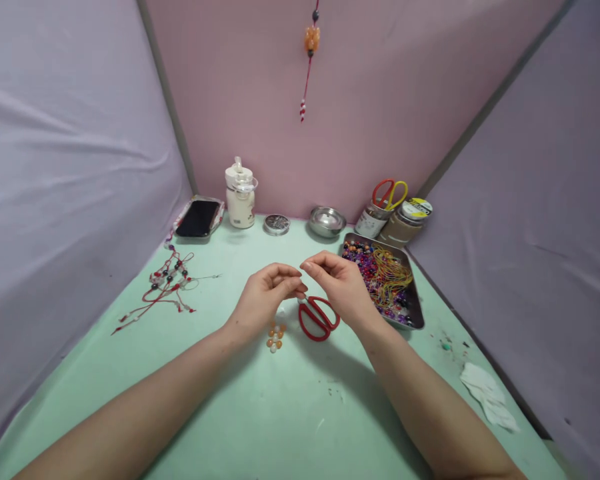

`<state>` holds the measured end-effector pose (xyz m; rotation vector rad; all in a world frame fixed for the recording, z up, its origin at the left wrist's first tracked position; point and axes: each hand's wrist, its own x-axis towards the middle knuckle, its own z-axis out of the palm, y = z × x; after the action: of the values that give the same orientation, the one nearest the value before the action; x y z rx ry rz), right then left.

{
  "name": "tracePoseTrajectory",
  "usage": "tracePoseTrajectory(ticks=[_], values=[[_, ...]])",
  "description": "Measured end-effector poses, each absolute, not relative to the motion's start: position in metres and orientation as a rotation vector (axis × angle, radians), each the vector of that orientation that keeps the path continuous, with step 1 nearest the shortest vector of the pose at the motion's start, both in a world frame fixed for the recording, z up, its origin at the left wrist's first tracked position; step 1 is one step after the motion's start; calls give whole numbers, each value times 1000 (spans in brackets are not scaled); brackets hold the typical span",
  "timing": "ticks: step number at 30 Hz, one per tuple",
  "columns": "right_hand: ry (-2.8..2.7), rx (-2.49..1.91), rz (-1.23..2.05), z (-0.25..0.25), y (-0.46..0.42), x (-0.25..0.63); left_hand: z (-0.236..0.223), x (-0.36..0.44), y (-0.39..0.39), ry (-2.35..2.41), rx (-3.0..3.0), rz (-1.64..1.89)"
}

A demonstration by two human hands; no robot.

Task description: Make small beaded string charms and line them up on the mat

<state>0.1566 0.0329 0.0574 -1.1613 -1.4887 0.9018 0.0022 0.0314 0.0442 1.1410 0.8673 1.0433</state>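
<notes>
My left hand [270,287] is closed in a pinch above the middle of the table. Close to it on the right, my right hand [341,280] pinches with thumb and forefinger, the fingertips of both almost meeting. Whatever lies between the fingers is too fine to make out. Below my left hand is a small woven cluster of orange and white beads [275,339]; I cannot tell whether it hangs from the fingers or rests on the table. Red-handled scissors [316,325] lie beneath the hands, their blades hidden.
At right stands a tray [414,313] of beads and yellow cord, with jars [403,227] behind. A metal bowl [327,223], round tin [277,225], white bottle [241,203] and phone [198,219] line the back. Red beaded cords [167,283] lie left; a tissue [487,397] lies right.
</notes>
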Motion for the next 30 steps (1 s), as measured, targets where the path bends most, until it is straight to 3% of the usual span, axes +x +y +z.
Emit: tracePoseTrajectory(ticks=[15,24,30], values=[[-1530,-1176,882,65,42,180,58,-1,30,1007,1012,1039],[-1715,-1820,233,68,62,292,72,-9,40,1006,1199,849],[-1927,-2082,178,36,83,310,87,-6,73,958,1415,487]])
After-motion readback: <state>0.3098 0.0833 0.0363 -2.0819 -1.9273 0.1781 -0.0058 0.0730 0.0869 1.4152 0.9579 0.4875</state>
